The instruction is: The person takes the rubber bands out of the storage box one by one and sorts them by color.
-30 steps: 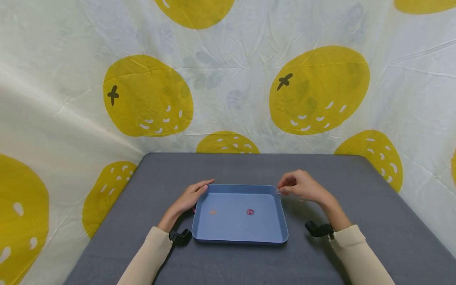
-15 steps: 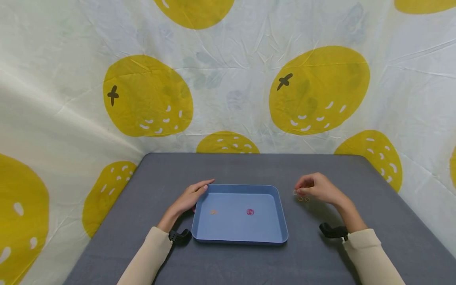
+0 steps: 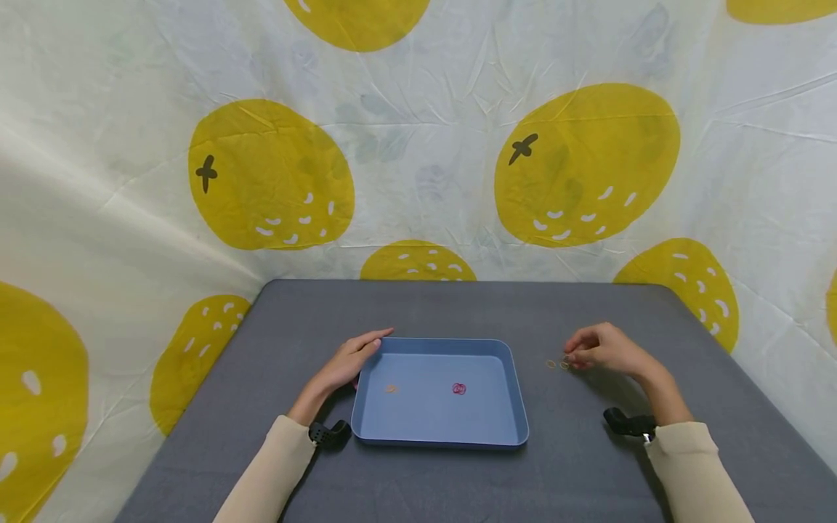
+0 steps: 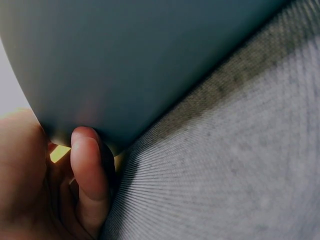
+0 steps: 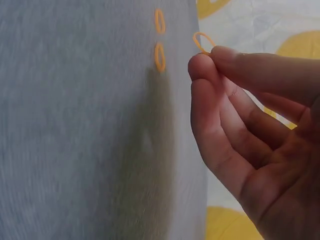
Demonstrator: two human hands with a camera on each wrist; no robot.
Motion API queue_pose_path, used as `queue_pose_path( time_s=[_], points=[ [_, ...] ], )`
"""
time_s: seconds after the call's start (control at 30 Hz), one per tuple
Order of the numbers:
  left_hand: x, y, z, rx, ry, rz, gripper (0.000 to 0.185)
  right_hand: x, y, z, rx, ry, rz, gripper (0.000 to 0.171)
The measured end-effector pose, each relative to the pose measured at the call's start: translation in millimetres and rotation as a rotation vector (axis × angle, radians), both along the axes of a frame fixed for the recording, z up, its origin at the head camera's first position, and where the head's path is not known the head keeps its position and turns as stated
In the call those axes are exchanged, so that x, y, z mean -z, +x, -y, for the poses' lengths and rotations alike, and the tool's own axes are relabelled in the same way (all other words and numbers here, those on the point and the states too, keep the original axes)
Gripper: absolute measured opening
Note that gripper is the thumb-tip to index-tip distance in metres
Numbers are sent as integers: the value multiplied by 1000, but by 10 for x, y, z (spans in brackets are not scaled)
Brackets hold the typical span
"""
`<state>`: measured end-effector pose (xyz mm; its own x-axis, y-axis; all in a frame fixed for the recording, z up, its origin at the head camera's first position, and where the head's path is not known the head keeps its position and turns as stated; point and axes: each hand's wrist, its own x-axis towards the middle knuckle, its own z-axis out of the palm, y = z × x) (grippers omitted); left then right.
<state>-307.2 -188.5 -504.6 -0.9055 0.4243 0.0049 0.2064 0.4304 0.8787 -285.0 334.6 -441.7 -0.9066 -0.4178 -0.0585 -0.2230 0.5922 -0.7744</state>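
Note:
In the head view my right hand (image 3: pixel 604 350) hovers right of the blue tray (image 3: pixel 434 428). Its thumb and index finger pinch a thin orange rubber band (image 5: pixel 203 42) in the right wrist view. Two more orange rubber bands lie on the cloth below: one rubber band (image 5: pixel 159 21) beyond the other rubber band (image 5: pixel 159 58). My left hand (image 3: pixel 346 363) rests against the tray's far left corner, index finger stretched along the back rim. Within the tray sit a small orange bundle of bands (image 3: pixel 391 389) on the left and a pink clump of bands (image 3: pixel 459 389) toward the right.
A grey cloth (image 3: pixel 445 483) covers the table. Behind it hangs a white curtain (image 3: pixel 418 145) with big yellow fruit prints. Something pinkish (image 3: pixel 356 384) shows by the tray's left wall, partly hidden by my left hand.
My right hand has moved right, away from the tray's far right corner, past the two orange bands, still pinching a band. My left hand and the tray have stayed put.

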Motion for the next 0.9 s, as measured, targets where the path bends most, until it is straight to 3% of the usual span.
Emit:
queue_pose_path(
  time_s=[0.67,0.9],
  points=[
    [2,10,-14,1,-10,10,43,118,-1,-197,47,47,96,15],
    [19,4,-15,-11,-7,8,42,141,-20,-206,85,108,64,14]
  ],
)
